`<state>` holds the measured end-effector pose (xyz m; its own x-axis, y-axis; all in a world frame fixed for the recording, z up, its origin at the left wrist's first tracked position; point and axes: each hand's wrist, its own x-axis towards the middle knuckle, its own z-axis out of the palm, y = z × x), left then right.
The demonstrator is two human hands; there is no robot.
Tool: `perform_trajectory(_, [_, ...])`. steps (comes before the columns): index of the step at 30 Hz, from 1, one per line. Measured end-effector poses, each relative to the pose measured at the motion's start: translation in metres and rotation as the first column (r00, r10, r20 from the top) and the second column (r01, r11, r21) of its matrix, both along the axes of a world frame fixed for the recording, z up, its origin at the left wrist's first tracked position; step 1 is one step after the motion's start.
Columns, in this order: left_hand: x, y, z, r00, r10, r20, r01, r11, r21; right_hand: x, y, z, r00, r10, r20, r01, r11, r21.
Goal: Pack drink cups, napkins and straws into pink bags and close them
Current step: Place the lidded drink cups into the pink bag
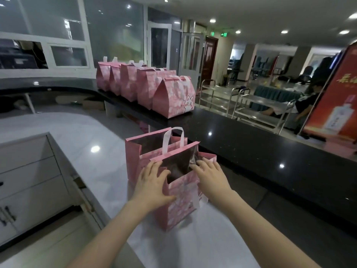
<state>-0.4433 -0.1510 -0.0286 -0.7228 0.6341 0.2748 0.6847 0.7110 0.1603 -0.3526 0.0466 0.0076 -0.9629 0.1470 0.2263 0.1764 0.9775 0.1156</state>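
As we spread its mouth, apparently for packing, the open pink paper bag (181, 206) stands beside the glossy black counter (270, 151), our left hand (152, 182) and right hand (210, 175) pressing its sides, fingers straight.

Looks forward and down from head height through a wide lens. Sits close over the white bench (100, 136), with the left hand (152, 182) and right hand (210, 176) stretched in from 6 o'clock. Takes in the hall (270, 70) far off toward 2 o'clock.
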Motion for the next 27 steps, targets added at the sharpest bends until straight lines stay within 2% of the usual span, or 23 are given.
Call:
perform_trajectory(5, [0.006,-0.002,-0.009,0.997,-0.064,-0.039,0.068,0.990,0.127,0.016,0.004,-0.002,1.000,-0.007,-0.007,0.007,0.995,0.096])
perform_trajectory(8, [0.023,0.003,-0.010,0.997,-0.070,-0.036,0.076,0.981,0.176,0.053,0.009,-0.003,1.000,0.002,-0.006,-0.002,0.994,0.109])
perform_trajectory(11, [0.059,0.014,-0.008,0.989,-0.150,-0.016,0.149,0.962,0.231,0.106,0.016,-0.003,0.999,-0.045,-0.009,0.045,0.994,0.103])
perform_trajectory(13, [0.092,0.026,-0.007,0.974,-0.226,-0.010,0.221,0.943,0.250,0.151,0.022,-0.005,0.995,-0.096,-0.025,0.098,0.991,0.093])
perform_trajectory(19, [0.224,0.086,-0.004,0.885,-0.464,0.049,0.450,0.877,0.168,0.320,0.046,-0.011,0.956,-0.290,-0.037,0.292,0.953,0.081])
perform_trajectory(27, [0.419,0.166,-0.009,0.692,-0.722,-0.001,0.709,0.679,0.193,0.556,0.061,-0.012,0.833,-0.550,-0.059,0.553,0.828,0.091])
